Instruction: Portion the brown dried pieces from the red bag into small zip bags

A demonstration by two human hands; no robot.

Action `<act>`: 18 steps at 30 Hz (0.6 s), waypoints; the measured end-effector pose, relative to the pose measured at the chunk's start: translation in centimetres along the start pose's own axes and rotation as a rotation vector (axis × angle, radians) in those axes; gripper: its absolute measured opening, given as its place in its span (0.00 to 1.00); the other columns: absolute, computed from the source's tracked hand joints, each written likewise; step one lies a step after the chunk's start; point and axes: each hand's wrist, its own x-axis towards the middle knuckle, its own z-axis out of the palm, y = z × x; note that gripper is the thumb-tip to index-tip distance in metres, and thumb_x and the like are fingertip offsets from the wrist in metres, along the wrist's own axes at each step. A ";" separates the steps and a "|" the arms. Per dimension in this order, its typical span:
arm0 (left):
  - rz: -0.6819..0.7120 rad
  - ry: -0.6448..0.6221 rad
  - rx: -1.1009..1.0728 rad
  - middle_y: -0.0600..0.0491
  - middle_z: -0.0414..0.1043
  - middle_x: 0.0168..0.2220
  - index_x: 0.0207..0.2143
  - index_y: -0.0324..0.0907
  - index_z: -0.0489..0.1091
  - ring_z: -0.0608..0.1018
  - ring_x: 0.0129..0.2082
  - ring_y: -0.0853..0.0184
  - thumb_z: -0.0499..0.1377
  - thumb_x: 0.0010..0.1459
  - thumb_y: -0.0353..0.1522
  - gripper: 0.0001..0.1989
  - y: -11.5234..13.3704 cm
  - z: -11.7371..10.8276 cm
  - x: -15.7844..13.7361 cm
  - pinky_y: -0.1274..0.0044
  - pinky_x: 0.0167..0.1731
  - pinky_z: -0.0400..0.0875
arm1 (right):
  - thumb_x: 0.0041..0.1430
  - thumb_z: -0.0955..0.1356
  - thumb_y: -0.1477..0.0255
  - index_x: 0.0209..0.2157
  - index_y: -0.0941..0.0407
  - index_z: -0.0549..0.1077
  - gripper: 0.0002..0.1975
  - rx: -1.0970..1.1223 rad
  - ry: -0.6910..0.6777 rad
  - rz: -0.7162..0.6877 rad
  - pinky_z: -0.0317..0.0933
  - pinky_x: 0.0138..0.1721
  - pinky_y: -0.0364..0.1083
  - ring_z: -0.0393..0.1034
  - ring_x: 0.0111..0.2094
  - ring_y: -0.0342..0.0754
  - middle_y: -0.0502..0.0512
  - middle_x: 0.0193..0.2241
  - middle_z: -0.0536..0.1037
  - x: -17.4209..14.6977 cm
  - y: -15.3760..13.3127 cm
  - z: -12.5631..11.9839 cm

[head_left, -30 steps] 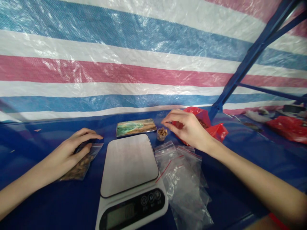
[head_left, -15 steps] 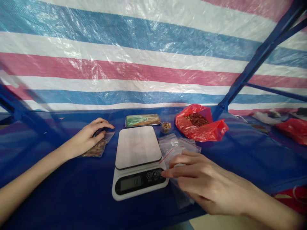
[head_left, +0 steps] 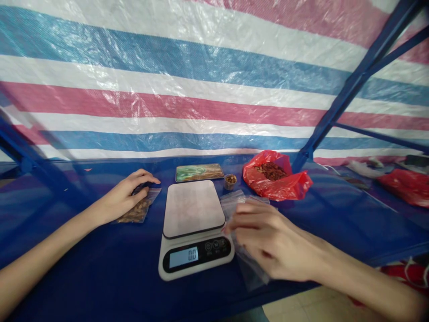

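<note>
My left hand (head_left: pixel 129 197) lies over a small zip bag of brown pieces (head_left: pixel 136 211), its thumb on the bag and its fingers stretched past it. In the middle stands a kitchen scale (head_left: pixel 194 210) with a bare white plate; its lit display reads 0.0. Just right of the scale's button panel, my right hand (head_left: pixel 264 239) hovers with fingers bent together, and I see nothing held between them. Clear zip bags (head_left: pixel 250 264) lie beneath and beside it, partly hidden by the hand.
Behind the scale lies a phone-like flat device (head_left: pixel 199 172), next to a small tub of brown pieces (head_left: pixel 230 181). An open red plastic bag (head_left: pixel 276 176) holds dark reddish pieces. A blue metal frame post (head_left: pixel 335 112) and striped sheeting (head_left: pixel 187 107) stand behind.
My right index finger has lifted off the scale's right-hand button, and the hand has drawn back over the zip bags. The display has lit up. My left hand stays on its bag.
</note>
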 end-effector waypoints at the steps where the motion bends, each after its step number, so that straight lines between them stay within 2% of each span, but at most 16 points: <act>1: 0.002 0.000 0.000 0.58 0.77 0.49 0.50 0.66 0.76 0.79 0.52 0.54 0.58 0.62 0.38 0.16 0.1 0.0 0.0 0.55 0.59 0.74 | 0.61 0.64 0.86 0.31 0.54 0.74 0.13 0.009 0.061 0.041 0.69 0.47 0.51 0.75 0.41 0.50 0.57 0.40 0.83 0.4 1.0 -0.1; 3: -0.001 0.003 0.013 0.56 0.78 0.49 0.50 0.61 0.77 0.79 0.52 0.54 0.57 0.64 0.37 0.15 0.2 0.0 0.0 0.57 0.59 0.74 | 0.62 0.64 0.86 0.35 0.55 0.75 0.14 0.008 0.179 0.149 0.68 0.50 0.53 0.75 0.46 0.52 0.58 0.45 0.82 1.1 3.5 -0.1; 4: -0.006 0.005 0.023 0.54 0.77 0.50 0.50 0.57 0.78 0.79 0.52 0.55 0.56 0.64 0.37 0.15 0.2 0.0 0.0 0.58 0.59 0.74 | 0.63 0.65 0.84 0.40 0.54 0.76 0.12 -0.018 0.214 0.201 0.68 0.52 0.55 0.74 0.49 0.54 0.58 0.48 0.81 1.5 4.9 0.0; 6: -0.015 0.008 0.041 0.51 0.77 0.50 0.50 0.50 0.78 0.79 0.52 0.55 0.55 0.66 0.36 0.15 0.2 0.1 0.0 0.60 0.59 0.74 | 0.64 0.70 0.78 0.53 0.54 0.75 0.16 -0.059 0.203 0.284 0.68 0.55 0.58 0.73 0.54 0.58 0.60 0.53 0.79 2.0 7.6 0.4; 8: -0.016 0.008 0.048 0.49 0.76 0.50 0.50 0.47 0.78 0.79 0.53 0.55 0.55 0.67 0.35 0.15 -0.1 0.2 0.0 0.62 0.59 0.73 | 0.63 0.74 0.73 0.60 0.53 0.71 0.25 -0.075 0.172 0.345 0.69 0.56 0.61 0.73 0.55 0.60 0.61 0.55 0.79 2.4 9.5 1.0; 10: -0.006 0.008 0.051 0.49 0.76 0.51 0.51 0.47 0.78 0.78 0.54 0.56 0.54 0.67 0.36 0.16 -0.5 0.3 -0.1 0.62 0.60 0.73 | 0.62 0.76 0.71 0.62 0.53 0.69 0.29 -0.081 0.143 0.398 0.69 0.55 0.61 0.74 0.54 0.61 0.62 0.54 0.80 2.5 10.5 1.7; 14: 0.032 -0.003 0.061 0.48 0.75 0.53 0.53 0.48 0.77 0.77 0.55 0.56 0.54 0.68 0.38 0.17 -1.7 0.5 0.0 0.62 0.61 0.72 | 0.62 0.75 0.73 0.62 0.53 0.69 0.28 -0.074 0.138 0.475 0.70 0.53 0.59 0.76 0.50 0.59 0.59 0.48 0.82 2.6 10.9 2.4; 18: 0.017 -0.019 0.073 0.48 0.73 0.54 0.54 0.48 0.77 0.77 0.55 0.55 0.53 0.68 0.39 0.18 -2.2 0.6 0.0 0.61 0.61 0.72 | 0.61 0.77 0.71 0.60 0.52 0.71 0.27 0.006 0.183 0.461 0.70 0.51 0.57 0.78 0.46 0.57 0.55 0.43 0.82 3.6 10.5 1.2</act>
